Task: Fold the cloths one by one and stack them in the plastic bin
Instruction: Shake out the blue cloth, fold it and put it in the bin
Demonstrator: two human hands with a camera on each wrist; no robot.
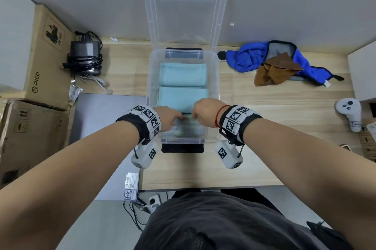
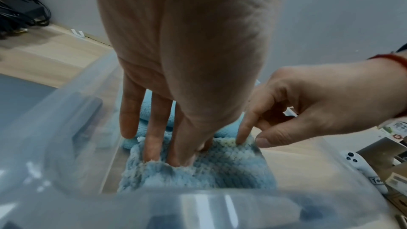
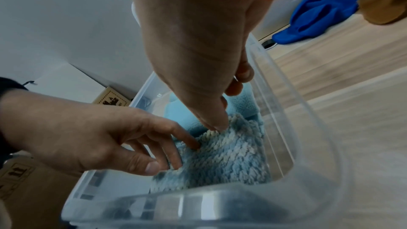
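A clear plastic bin (image 1: 151, 87) stands open mid-table, its lid (image 1: 185, 9) leaning on the wall. Two folded light-blue cloths (image 1: 183, 74) (image 1: 183, 97) lie in its far and middle parts. At the near end lies a folded fluffy blue-white cloth (image 1: 189, 127) (image 2: 220, 168) (image 3: 231, 159). My left hand (image 1: 171, 119) (image 2: 167, 154) (image 3: 171, 152) presses on it with straight, spread fingers. My right hand (image 1: 201, 115) (image 2: 251, 142) (image 3: 216, 124) pinches its far edge between index finger and thumb, the other fingers curled.
A blue cloth (image 1: 250, 58), a brown cloth (image 1: 274, 70) and a grey one (image 1: 280, 50) lie heaped at the back right. A white controller (image 1: 349, 113) rests at the right edge. Cardboard boxes (image 1: 46, 56) and a power brick with cables (image 1: 85, 56) sit left.
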